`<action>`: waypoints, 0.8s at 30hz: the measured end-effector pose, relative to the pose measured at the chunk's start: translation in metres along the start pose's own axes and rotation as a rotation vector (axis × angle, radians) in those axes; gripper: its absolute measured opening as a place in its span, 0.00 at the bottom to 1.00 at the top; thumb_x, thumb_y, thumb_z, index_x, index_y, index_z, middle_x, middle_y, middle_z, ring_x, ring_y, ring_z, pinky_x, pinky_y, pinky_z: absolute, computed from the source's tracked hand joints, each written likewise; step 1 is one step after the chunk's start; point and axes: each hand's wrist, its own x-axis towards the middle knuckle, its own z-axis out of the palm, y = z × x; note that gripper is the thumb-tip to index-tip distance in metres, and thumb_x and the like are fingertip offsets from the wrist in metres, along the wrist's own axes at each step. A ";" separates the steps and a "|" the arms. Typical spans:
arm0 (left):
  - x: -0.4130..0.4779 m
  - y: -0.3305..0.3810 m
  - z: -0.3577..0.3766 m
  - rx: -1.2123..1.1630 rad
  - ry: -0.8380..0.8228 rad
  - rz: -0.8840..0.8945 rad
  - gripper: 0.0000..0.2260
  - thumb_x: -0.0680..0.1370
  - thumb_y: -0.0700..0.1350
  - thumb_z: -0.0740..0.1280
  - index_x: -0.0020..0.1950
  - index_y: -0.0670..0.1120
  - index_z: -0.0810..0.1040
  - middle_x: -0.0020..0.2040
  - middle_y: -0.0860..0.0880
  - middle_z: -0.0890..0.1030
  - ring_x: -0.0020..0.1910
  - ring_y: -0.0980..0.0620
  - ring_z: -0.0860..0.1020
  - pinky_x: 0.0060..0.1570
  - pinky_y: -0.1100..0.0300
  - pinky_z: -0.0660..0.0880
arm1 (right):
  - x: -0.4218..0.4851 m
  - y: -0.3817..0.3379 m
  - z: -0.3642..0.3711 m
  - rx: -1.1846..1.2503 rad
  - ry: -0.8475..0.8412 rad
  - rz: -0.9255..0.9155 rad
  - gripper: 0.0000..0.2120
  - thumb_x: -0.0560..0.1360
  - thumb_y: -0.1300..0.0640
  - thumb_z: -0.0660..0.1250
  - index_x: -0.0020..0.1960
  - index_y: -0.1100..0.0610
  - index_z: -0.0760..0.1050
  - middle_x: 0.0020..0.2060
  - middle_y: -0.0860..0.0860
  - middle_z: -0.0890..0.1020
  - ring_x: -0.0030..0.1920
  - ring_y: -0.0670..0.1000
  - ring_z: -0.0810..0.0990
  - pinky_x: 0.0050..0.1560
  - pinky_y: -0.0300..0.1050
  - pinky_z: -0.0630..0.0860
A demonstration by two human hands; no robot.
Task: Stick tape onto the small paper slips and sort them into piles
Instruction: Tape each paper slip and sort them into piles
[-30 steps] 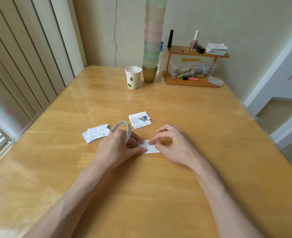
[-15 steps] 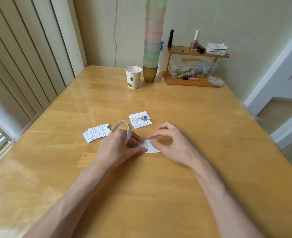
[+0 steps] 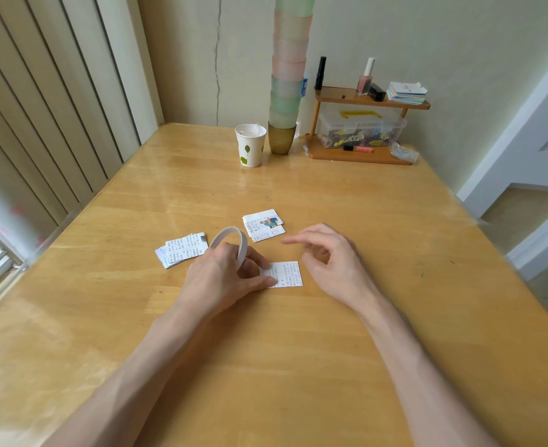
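- Left hand (image 3: 221, 280) grips white ring-shaped tape roll (image 3: 243, 248); thumb presses small printed white paper slip (image 3: 288, 274) flat on wooden table (image 3: 298, 366).
- Right hand (image 3: 334, 261) relaxed, empty, just right of slip.

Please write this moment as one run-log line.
left hand: holds tape roll, thumb on slip | right hand: open, beside slip

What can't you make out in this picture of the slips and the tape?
Head view only.
Print on the middle slip: too small to read.
Left pile: slip count hidden by overlap.
Tape roll: lower part hidden behind the left hand.
Whether tape is on that slip: cannot tell.
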 end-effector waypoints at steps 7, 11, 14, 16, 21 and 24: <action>-0.006 0.002 -0.003 -0.005 0.018 0.053 0.10 0.70 0.61 0.79 0.43 0.62 0.79 0.34 0.71 0.77 0.35 0.63 0.77 0.37 0.59 0.74 | 0.025 -0.001 0.028 -0.252 0.016 0.068 0.16 0.79 0.50 0.72 0.66 0.48 0.81 0.57 0.47 0.79 0.62 0.50 0.74 0.64 0.40 0.68; -0.008 0.001 -0.005 0.021 0.028 0.096 0.09 0.72 0.59 0.78 0.45 0.61 0.80 0.35 0.70 0.77 0.34 0.62 0.77 0.37 0.59 0.74 | 0.048 -0.005 0.037 -0.378 0.095 0.135 0.22 0.78 0.41 0.71 0.67 0.51 0.81 0.60 0.50 0.78 0.64 0.53 0.71 0.62 0.43 0.66; -0.009 0.000 -0.006 0.023 0.034 0.113 0.10 0.72 0.59 0.78 0.47 0.59 0.82 0.36 0.70 0.78 0.38 0.62 0.78 0.37 0.62 0.72 | 0.057 -0.005 0.045 -0.481 0.104 0.134 0.24 0.75 0.37 0.73 0.66 0.49 0.82 0.62 0.49 0.78 0.65 0.53 0.70 0.62 0.46 0.66; -0.009 -0.001 -0.008 0.006 0.055 0.120 0.10 0.71 0.59 0.79 0.47 0.59 0.83 0.35 0.68 0.79 0.37 0.64 0.78 0.36 0.63 0.71 | 0.057 -0.003 0.049 -0.517 0.119 0.134 0.23 0.74 0.37 0.74 0.64 0.49 0.84 0.62 0.47 0.80 0.65 0.53 0.70 0.61 0.47 0.66; -0.006 0.000 -0.014 -0.099 0.188 0.079 0.10 0.75 0.56 0.76 0.54 0.55 0.86 0.33 0.57 0.80 0.30 0.59 0.78 0.36 0.62 0.72 | 0.052 -0.001 0.058 -0.517 0.227 0.071 0.16 0.73 0.42 0.77 0.55 0.51 0.87 0.57 0.49 0.84 0.61 0.55 0.74 0.60 0.52 0.70; -0.004 0.004 -0.018 -0.235 0.286 0.020 0.13 0.76 0.53 0.75 0.59 0.51 0.86 0.31 0.60 0.80 0.25 0.58 0.73 0.32 0.64 0.70 | 0.047 -0.005 0.057 -0.397 0.266 0.067 0.14 0.71 0.46 0.80 0.53 0.52 0.87 0.52 0.48 0.85 0.56 0.54 0.76 0.58 0.48 0.70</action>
